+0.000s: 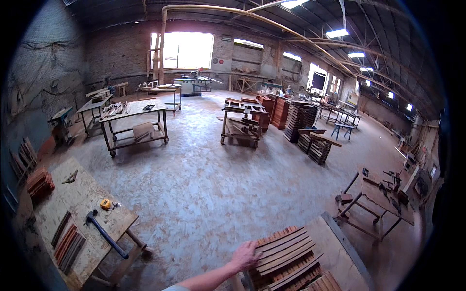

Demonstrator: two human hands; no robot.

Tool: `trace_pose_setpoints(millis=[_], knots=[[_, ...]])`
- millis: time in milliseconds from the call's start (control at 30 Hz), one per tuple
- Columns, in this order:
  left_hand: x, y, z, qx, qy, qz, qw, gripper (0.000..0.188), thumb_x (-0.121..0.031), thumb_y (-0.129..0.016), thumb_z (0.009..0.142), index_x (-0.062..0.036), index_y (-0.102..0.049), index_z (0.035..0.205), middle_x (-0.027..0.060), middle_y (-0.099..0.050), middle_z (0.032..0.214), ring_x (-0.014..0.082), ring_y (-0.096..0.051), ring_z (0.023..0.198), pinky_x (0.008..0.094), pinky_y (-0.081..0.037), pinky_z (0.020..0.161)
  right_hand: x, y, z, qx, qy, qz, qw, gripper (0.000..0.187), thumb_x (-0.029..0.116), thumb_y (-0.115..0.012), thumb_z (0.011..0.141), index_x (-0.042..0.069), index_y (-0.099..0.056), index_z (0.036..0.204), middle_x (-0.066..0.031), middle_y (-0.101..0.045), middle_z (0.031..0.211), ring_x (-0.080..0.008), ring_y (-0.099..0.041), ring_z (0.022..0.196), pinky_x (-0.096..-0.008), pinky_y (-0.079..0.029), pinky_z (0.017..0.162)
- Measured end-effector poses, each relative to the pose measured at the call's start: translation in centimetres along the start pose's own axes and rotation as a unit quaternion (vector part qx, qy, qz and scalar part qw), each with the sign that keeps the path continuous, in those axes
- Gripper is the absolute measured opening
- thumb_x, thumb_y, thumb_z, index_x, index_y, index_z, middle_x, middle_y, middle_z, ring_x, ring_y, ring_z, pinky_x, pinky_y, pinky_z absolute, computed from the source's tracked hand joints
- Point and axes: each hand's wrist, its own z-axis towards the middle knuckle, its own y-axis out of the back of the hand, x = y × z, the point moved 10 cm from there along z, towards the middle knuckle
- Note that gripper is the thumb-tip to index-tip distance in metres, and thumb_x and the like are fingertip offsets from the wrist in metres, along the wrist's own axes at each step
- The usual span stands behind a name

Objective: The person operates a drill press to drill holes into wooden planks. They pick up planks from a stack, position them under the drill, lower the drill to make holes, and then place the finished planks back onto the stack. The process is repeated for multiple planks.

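Note:
At the bottom, my left hand (245,255) reaches in from the lower edge and touches the left ends of a stack of wooden slats (286,250). Its fingers lie against the slat ends, and I see nothing clearly gripped in them. The slats are long, narrow and brown, laid side by side in layers over reddish pieces. They rest beside a pale board surface (335,245) with a grey edge. My right hand is out of the picture.
At left, a worktable (104,220) carries a hammer (108,235), a yellow tape measure (106,204) and wooden strips (68,242). Wheeled tables (133,107) and stacked wood (298,119) stand farther off. A metal-framed table (383,196) with clamps is at right.

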Motion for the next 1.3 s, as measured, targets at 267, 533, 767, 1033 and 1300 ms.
trace_pose_setpoints(millis=[267, 533, 767, 1033, 1300], knots=[[19.9, -5.1, -19.3, 0.169, 0.181, -0.011, 0.969, 0.051, -0.043, -0.053, 0.088, 0.0002, -0.054, 0.115, 0.0254, -0.062, 0.101, 0.0415, -0.057, 0.101, 0.0449, -0.046, 0.085, -0.8, 1.9, -2.4, -0.012, -0.013, 0.027, 0.999, 0.020, 0.025, -0.051, 0.095, 0.007, -0.055, 0.101, -0.0092, -0.060, 0.082, -0.0236, -0.058, 0.071, -0.0373, -0.050, 0.061], [21.3, -6.1, -35.6, 0.428, 0.279, 0.007, 0.860, 0.053, -0.044, -0.055, 0.085, -0.0017, -0.055, 0.118, 0.0225, -0.062, 0.107, 0.0377, -0.058, 0.102, 0.0430, -0.046, 0.087, -4.9, 3.3, -2.4, 0.004, -0.064, 0.018, 0.998, 0.018, 0.026, -0.052, 0.095, 0.009, -0.054, 0.102, -0.0090, -0.058, 0.081, -0.0243, -0.055, 0.073, -0.0400, -0.049, 0.064], [15.7, -3.6, -32.2, 0.380, 0.244, -0.022, 0.892, 0.051, -0.044, -0.057, 0.083, -0.0035, -0.058, 0.114, 0.0214, -0.062, 0.108, 0.0364, -0.058, 0.101, 0.0430, -0.046, 0.088, -4.9, 1.7, -1.8, 0.041, -0.073, 0.014, 0.996, 0.018, 0.027, -0.052, 0.095, 0.009, -0.054, 0.096, -0.0076, -0.059, 0.080, -0.0220, -0.057, 0.070, -0.0380, -0.050, 0.062], [19.4, -5.0, -33.5, 0.407, 0.201, -0.040, 0.890, 0.054, -0.048, -0.057, 0.082, -0.0042, -0.062, 0.114, 0.0216, -0.063, 0.109, 0.0349, -0.059, 0.101, 0.0426, -0.046, 0.088, -5.1, 4.2, -2.3, -0.021, -0.058, 0.015, 0.998, 0.019, 0.029, -0.052, 0.094, 0.011, -0.056, 0.093, -0.0074, -0.060, 0.080, -0.0223, -0.057, 0.070, -0.0383, -0.050, 0.062], [20.4, -2.4, -34.0, 0.429, 0.234, -0.029, 0.872, 0.050, -0.044, -0.060, 0.080, -0.0052, -0.063, 0.111, 0.0208, -0.064, 0.107, 0.0341, -0.060, 0.101, 0.0424, -0.046, 0.087, -9.1, 6.4, -2.1, 0.036, -0.110, 0.079, 0.990, 0.021, 0.033, -0.051, 0.094, 0.013, -0.054, 0.092, -0.0053, -0.057, 0.079, -0.0247, -0.054, 0.073, -0.0403, -0.049, 0.067]])
